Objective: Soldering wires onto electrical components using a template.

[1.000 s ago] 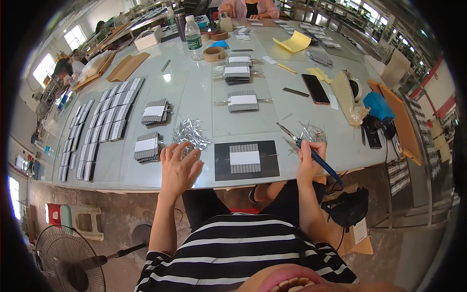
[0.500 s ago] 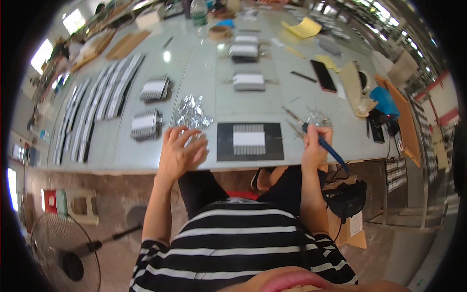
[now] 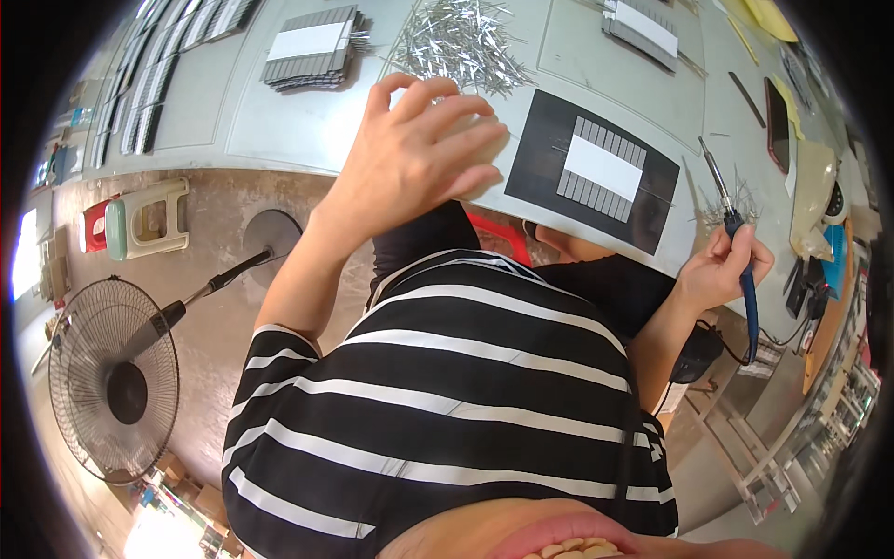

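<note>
My left hand (image 3: 410, 158) hovers at the table's near edge with bent, spread fingers and nothing visible in them. Just beyond its fingertips is a heap of thin silver metal strips (image 3: 461, 47). My right hand (image 3: 722, 270) grips a soldering iron (image 3: 751, 317) by its blue handle, the metal tip pointing away from me over the table. Between the hands lies a black mat (image 3: 535, 172). On it rests a panel of parallel grey bars with a white band across it (image 3: 603, 168); thin wire-like ends stick out at its sides.
Stacks of similar grey panels stand at the left (image 3: 312, 42) and far right (image 3: 643, 33). Long rows of strips (image 3: 154, 84) line the far left. A phone (image 3: 776, 126) lies at the right, near loose wire pieces (image 3: 736, 200). A floor fan (image 3: 116, 382) and stools (image 3: 144, 224) stand at left.
The view has tilted down and turned, so the table sits higher and the mat looks slanted. My left hand stays near the strip heap; my right still holds the soldering iron.
</note>
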Demonstrator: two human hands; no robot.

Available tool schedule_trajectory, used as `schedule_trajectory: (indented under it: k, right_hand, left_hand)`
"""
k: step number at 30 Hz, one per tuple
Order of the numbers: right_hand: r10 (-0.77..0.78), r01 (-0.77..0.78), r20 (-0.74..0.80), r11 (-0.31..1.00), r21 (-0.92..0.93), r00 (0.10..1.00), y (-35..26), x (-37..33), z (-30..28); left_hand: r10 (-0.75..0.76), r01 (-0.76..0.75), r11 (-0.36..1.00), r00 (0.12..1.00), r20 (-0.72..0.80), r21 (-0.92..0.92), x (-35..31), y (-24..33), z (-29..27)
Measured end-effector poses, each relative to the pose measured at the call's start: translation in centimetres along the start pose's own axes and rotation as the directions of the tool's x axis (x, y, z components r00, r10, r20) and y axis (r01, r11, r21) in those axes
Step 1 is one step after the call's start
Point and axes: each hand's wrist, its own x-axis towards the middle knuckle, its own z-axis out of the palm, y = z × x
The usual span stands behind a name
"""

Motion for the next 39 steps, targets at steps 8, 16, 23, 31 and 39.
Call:
schedule_trajectory:
  k: [8,16,23,31,39]
  right_hand:
    - [-0.133,0.171,0.272,0.978,-0.121,0.953,-2.4,-4.2,2.9]
    - [-0.1,0.407,0.712,0.871,-0.275,0.695,-2.5,-5.4,9.2]
    - [-0.115,0.594,0.8,0.733,-0.332,0.589,-1.6,-6.3,11.2]
    - [-0.085,0.569,0.757,0.715,-0.407,0.648,-1.2,-6.5,11.2]
    - [-0.093,0.572,0.779,0.734,-0.367,0.62,-1.0,-6.4,12.2]
  left_hand:
    - [-0.29,0.285,0.957,0.953,-0.089,-0.06,0.1,2.5,1.1]
    - [-0.319,0.323,0.903,0.946,0.061,-0.284,0.3,1.8,0.9]
    - [-0.405,0.422,0.866,0.906,0.121,-0.268,0.7,1.6,0.4]
    - [-0.413,0.435,0.864,0.9,0.139,-0.251,1.2,1.4,-0.1]
    - [-0.424,0.456,0.865,0.887,0.182,-0.21,1.8,1.2,-0.6]
